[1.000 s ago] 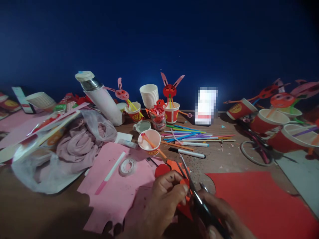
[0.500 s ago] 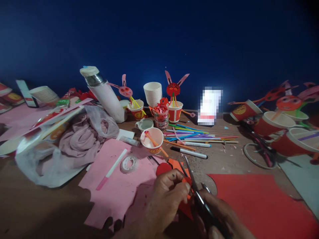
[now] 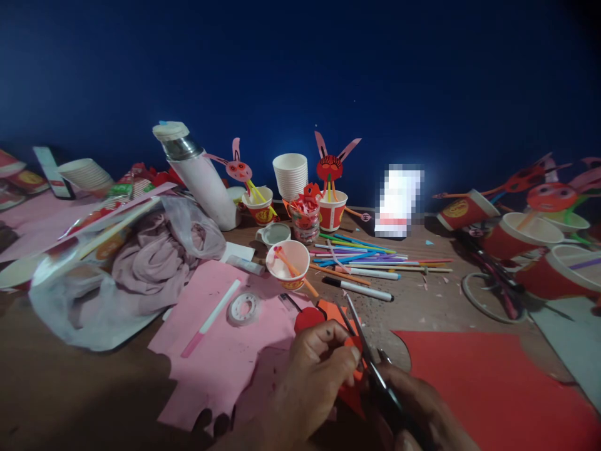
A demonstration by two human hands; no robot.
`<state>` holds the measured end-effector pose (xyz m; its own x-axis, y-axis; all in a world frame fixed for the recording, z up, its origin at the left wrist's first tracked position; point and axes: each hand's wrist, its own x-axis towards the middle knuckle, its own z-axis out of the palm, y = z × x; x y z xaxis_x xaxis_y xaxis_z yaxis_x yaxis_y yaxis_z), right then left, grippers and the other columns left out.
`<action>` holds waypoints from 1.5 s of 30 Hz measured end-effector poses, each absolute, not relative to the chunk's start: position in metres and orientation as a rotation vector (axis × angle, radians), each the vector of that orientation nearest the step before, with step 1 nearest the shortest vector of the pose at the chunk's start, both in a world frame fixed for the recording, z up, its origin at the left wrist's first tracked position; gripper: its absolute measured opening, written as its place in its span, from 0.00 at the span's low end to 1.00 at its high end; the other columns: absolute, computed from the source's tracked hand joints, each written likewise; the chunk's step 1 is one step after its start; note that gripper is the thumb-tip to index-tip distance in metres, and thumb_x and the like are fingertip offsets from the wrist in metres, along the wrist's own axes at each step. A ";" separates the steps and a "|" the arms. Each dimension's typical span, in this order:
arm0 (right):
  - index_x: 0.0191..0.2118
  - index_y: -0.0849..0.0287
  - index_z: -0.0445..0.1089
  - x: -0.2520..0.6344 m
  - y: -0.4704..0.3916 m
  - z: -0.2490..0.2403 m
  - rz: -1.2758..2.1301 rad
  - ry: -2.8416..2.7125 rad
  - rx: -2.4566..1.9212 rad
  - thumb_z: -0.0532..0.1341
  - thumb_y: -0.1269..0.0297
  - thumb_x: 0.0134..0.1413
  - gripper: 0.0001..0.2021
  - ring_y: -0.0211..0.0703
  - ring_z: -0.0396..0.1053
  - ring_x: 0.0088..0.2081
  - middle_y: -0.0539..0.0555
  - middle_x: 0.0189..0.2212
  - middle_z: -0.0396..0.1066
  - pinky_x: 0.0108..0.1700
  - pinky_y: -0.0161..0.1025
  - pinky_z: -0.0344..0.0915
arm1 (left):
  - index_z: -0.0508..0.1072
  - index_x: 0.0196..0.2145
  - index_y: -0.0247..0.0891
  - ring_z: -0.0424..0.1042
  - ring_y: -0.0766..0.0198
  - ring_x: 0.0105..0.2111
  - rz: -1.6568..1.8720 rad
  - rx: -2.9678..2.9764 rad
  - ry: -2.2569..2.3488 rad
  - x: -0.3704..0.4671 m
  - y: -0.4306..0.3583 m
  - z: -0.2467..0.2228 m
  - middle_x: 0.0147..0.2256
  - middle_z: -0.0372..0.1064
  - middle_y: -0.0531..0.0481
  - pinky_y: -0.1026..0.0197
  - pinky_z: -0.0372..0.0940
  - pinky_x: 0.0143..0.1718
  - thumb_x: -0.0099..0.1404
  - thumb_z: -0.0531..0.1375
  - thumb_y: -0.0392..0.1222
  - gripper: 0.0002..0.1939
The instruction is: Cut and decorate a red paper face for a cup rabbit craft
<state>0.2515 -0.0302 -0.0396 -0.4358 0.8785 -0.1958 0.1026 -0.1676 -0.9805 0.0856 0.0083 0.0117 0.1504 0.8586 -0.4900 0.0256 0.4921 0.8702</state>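
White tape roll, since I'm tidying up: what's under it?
Pink paper spreads around the tape roll and shows through its hole. Anything else directly beneath the ring is covered.

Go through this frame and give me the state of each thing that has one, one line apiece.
Left hand: pinching small red piece
Right hand: gripping scissors
Scissors: blades parted
Flask: lid on
Phone at the back: screen lit
Cup stack behind the jar: nested, upright
Jar: open, filled
Pink sheet: flat, edges cut
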 end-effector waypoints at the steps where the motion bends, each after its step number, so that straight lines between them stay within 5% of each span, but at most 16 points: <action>1: 0.37 0.55 0.68 0.251 -0.030 -0.042 1.659 -1.484 -1.136 0.61 0.48 0.47 0.17 0.41 0.63 0.27 0.52 0.27 0.65 0.32 0.37 0.65 | 0.66 0.20 0.40 0.62 0.69 0.17 0.708 0.881 1.293 0.085 0.008 0.010 0.15 0.61 0.58 0.67 0.56 0.21 0.51 0.55 0.39 0.05; 20: 0.32 0.58 0.72 0.264 -0.033 -0.056 1.575 -1.537 -1.194 0.65 0.52 0.44 0.14 0.40 0.65 0.24 0.51 0.23 0.67 0.26 0.35 0.64 | 0.69 0.20 0.36 0.61 0.71 0.18 0.769 0.790 1.180 0.079 0.009 0.006 0.16 0.64 0.55 0.68 0.55 0.21 0.48 0.57 0.38 0.04; 32: 0.29 0.57 0.73 0.262 -0.027 -0.029 1.546 -1.752 -1.362 0.64 0.68 0.39 0.06 0.36 0.59 0.21 0.47 0.19 0.65 0.23 0.33 0.56 | 0.67 0.18 0.36 0.60 0.71 0.17 0.689 0.814 1.160 0.074 0.017 0.011 0.16 0.65 0.54 0.67 0.54 0.21 0.42 0.56 0.40 0.04; 37: 0.40 0.53 0.75 0.267 -0.022 -0.008 1.532 -1.777 -1.400 0.65 0.60 0.41 0.16 0.46 0.66 0.28 0.53 0.26 0.70 0.30 0.39 0.63 | 0.67 0.16 0.36 0.59 0.71 0.17 0.671 0.829 1.145 0.073 0.020 0.014 0.15 0.63 0.54 0.67 0.53 0.20 0.41 0.55 0.39 0.04; 45: 0.31 0.57 0.76 0.274 -0.010 0.006 1.641 -1.803 -1.318 0.65 0.51 0.41 0.15 0.41 0.62 0.24 0.50 0.20 0.64 0.24 0.34 0.61 | 0.67 0.17 0.36 0.58 0.71 0.15 0.579 0.895 1.141 0.071 0.018 0.010 0.15 0.61 0.55 0.66 0.54 0.18 0.42 0.54 0.40 0.05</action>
<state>0.2736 -0.0102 0.0057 -0.4951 0.8122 -0.3087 0.3836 -0.1145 -0.9164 0.0708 0.0183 0.0096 0.3351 0.7857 -0.5200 0.0441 0.5382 0.8417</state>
